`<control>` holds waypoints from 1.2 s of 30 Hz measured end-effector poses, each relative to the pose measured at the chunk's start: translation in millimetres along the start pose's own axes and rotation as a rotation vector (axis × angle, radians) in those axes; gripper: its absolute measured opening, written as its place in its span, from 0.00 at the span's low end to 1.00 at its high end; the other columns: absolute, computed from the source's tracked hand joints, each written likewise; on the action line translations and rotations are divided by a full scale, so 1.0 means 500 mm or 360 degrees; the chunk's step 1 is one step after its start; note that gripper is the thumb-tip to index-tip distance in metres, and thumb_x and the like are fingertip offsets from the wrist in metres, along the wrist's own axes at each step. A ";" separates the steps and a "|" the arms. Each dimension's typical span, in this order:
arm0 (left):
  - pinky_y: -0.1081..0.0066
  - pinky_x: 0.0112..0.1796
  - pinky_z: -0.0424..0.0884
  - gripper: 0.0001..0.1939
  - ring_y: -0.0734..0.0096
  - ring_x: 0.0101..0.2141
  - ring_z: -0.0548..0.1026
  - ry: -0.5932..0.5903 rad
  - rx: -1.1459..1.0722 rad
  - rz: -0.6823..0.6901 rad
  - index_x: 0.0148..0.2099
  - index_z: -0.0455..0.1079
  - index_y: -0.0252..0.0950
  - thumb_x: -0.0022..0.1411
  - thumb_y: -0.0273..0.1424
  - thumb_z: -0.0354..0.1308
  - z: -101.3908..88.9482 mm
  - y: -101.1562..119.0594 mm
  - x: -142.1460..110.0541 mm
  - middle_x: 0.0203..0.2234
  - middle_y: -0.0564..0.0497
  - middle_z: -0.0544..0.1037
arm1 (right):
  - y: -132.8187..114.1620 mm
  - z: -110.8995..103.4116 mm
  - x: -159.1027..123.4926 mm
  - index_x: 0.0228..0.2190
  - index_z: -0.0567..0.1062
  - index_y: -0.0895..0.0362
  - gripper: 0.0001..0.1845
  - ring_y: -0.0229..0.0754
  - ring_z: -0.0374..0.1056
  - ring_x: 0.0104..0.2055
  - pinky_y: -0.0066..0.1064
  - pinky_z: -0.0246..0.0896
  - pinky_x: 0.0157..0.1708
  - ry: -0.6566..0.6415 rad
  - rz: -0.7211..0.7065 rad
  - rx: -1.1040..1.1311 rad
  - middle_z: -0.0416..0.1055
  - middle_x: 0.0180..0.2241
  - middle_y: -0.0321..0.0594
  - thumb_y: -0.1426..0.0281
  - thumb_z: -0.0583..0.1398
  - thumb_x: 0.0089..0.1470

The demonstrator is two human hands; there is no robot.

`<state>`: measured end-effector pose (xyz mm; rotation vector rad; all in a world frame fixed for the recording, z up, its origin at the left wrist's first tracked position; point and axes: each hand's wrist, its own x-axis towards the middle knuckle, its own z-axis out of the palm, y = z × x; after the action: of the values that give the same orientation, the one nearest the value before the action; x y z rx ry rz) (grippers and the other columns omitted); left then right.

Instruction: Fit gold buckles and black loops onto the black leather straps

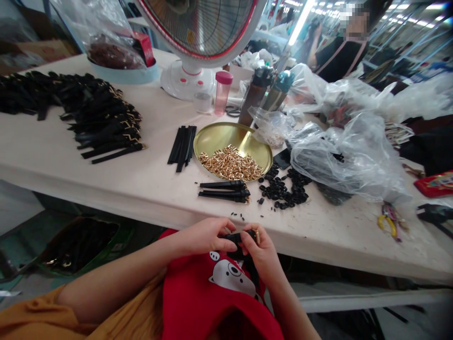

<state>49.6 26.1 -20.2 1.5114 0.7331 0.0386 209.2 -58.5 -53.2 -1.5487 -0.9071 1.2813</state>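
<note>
The left hand and right hand are partly curled, pinching a black strap with a gold-toned fitting over the lap, beside the bench – close, light fingertip pressure should keep both pieces aligned (their join is hidden)

Counter passage: open at left-centre and right-front, obstructed at centre and rear.
Bare counter runs between the strap pile and the loose strips. Gold tray, strap stack and black rings obstruct the centre. Fan, bottles and plastic bags restrict the rear. A front lane passes between rings and pliers.
</note>
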 end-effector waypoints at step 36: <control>0.74 0.32 0.69 0.15 0.72 0.29 0.75 -0.0042 -0.0423 -0.0243 0.43 0.67 0.31 0.52 0.28 0.51 0.012 -0.039 0.055 0.29 0.50 0.77 | 0.013 -0.033 0.029 0.28 0.66 0.54 0.03 0.35 0.57 0.23 0.27 0.51 0.24 -0.0275 -0.0197 -0.0578 0.63 0.22 0.31 0.69 0.54 0.51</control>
<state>65.7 31.5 -49.5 1.1982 0.7875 0.0009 228.4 -50.3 -62.9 -1.6415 -1.3864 1.2221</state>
